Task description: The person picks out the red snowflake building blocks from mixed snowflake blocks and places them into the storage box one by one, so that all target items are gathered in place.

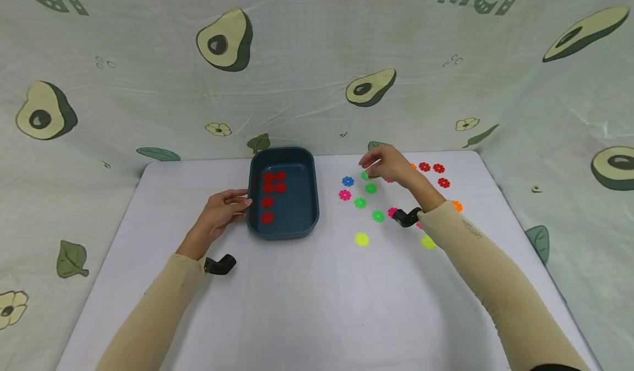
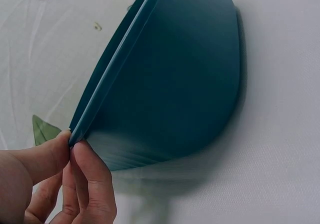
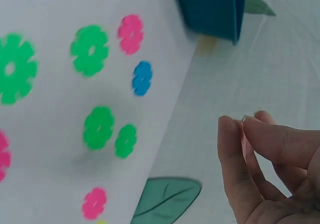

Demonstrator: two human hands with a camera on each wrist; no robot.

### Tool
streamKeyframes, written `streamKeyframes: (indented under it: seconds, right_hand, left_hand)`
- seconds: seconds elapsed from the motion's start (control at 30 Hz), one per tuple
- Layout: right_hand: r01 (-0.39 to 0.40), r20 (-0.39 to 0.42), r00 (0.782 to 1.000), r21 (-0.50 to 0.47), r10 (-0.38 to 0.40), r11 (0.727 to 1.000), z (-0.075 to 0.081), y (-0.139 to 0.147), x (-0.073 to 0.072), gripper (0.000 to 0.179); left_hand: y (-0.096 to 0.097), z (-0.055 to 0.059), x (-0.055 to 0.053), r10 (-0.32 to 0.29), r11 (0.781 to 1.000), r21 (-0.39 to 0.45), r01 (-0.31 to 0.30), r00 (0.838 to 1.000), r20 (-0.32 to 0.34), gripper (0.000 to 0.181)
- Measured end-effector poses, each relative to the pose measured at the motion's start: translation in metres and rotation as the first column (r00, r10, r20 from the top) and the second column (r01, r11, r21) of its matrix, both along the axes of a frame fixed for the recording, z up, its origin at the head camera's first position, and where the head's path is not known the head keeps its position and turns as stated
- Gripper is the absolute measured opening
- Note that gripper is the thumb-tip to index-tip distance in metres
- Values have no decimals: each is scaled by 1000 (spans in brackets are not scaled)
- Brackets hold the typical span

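Observation:
On the left, a dark blue tray point(image 1: 284, 234) holds several red snowflake discs point(image 1: 267, 202). My left hand point(image 1: 222, 214) pinches the tray's left rim, thumb over the edge and fingers underneath, as the left wrist view shows up close. My right hand point(image 1: 388, 166) hovers over the back of the scattered discs, above a green snowflake disc point(image 1: 365, 175). In the right wrist view its thumb and index fingertip point(image 3: 227, 126) come close together, with no disc showing between them. Other green discs point(image 1: 360, 202) lie below that hand.
Right of the tray lie a blue disc point(image 1: 348, 181), a pink disc point(image 1: 344, 195) and yellow discs point(image 1: 362, 239). Red discs point(image 1: 443, 183) and an orange disc point(image 1: 457, 206) sit farther right. A patterned cloth point(image 1: 297, 96) hangs behind the white table point(image 1: 297, 305).

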State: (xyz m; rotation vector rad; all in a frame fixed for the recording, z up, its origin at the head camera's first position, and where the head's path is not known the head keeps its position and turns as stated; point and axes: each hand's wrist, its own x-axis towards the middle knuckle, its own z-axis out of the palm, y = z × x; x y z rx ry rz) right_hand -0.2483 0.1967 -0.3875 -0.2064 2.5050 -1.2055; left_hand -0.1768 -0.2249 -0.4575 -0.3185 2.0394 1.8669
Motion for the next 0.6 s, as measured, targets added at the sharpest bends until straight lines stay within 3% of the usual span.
streamKeyframes:
  seconds: [0.6]
  right_hand:
    - [127,23,991,130,-131,983,-17,85,7,32]
  left_hand:
    - [0,-1,1,22,999,40,-22,1000,-11,60]
